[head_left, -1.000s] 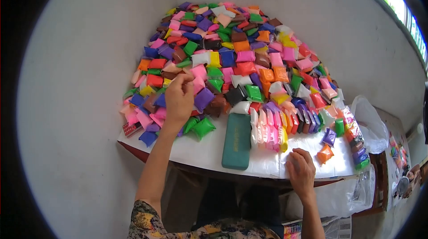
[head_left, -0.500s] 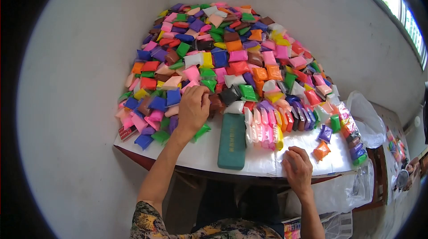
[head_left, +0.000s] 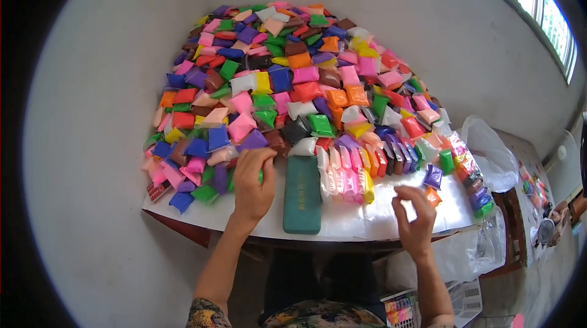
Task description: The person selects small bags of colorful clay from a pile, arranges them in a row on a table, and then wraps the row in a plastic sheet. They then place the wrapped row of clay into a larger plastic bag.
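Note:
My left hand (head_left: pixel 254 187) is over the front edge of a heap of small coloured packets (head_left: pixel 287 77), its fingers curled, just left of a long green case (head_left: pixel 302 196). A bit of a green packet (head_left: pixel 261 175) shows at its fingers; what they hold is hidden. My right hand (head_left: pixel 417 221) hovers at the front of the table, thumb and forefinger curved apart with nothing between them. Close beyond it lie an orange packet (head_left: pixel 433 197) and a purple packet (head_left: pixel 433 176). A row of upright packets (head_left: pixel 345 175) stands between the case and my right hand.
Another packed row of packets (head_left: pixel 474 181) lines the right edge of the white-covered table (head_left: pixel 269 221). Clear plastic bags (head_left: pixel 489 156) hang beside it. Walls close in behind and at left. Below is a basket (head_left: pixel 400 313) with coloured packets.
My left hand has drawn back from the heap toward me, over the spot of a green packet. My right hand has lifted slightly, its thumb and forefinger parting. The view has shifted right.

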`<state>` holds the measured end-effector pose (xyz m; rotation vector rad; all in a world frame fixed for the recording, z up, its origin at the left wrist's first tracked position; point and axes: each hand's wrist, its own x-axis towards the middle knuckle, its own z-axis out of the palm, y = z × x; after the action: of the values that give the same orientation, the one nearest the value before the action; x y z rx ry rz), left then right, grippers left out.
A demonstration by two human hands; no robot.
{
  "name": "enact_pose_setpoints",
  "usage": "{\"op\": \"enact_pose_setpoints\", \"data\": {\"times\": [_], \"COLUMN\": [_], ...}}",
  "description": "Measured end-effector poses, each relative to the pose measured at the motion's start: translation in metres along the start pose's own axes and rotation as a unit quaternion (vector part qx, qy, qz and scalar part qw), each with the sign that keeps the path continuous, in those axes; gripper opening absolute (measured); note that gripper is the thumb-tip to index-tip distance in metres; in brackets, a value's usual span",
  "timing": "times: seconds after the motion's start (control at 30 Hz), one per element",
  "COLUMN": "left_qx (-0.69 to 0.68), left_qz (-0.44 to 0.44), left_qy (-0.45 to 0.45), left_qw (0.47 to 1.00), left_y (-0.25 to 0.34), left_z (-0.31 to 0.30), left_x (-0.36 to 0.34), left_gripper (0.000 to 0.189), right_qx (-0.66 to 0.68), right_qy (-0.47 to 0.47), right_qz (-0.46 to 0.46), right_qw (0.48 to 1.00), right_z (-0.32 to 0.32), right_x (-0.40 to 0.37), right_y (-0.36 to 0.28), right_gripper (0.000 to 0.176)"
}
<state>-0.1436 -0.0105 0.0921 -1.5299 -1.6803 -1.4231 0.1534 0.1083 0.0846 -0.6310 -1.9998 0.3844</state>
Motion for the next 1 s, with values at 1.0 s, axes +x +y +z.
{"op": "enact_pose_setpoints", "data": {"times": [1.0], "left_qx": [-0.089], "left_qz": [-0.160], "left_qy": [0.063], "left_qw": [0.981], "left_y": [0.016], "left_z": [0.001], "left_x": [-0.062], "left_gripper": [0.017], "right_qx": [-0.218], "right_qy": [-0.047], "right_qz": [0.023], "right_qw": [0.975], "right_z": [0.033], "right_x": [0.147], "right_y": [-0.021], "right_gripper": [0.039]}}
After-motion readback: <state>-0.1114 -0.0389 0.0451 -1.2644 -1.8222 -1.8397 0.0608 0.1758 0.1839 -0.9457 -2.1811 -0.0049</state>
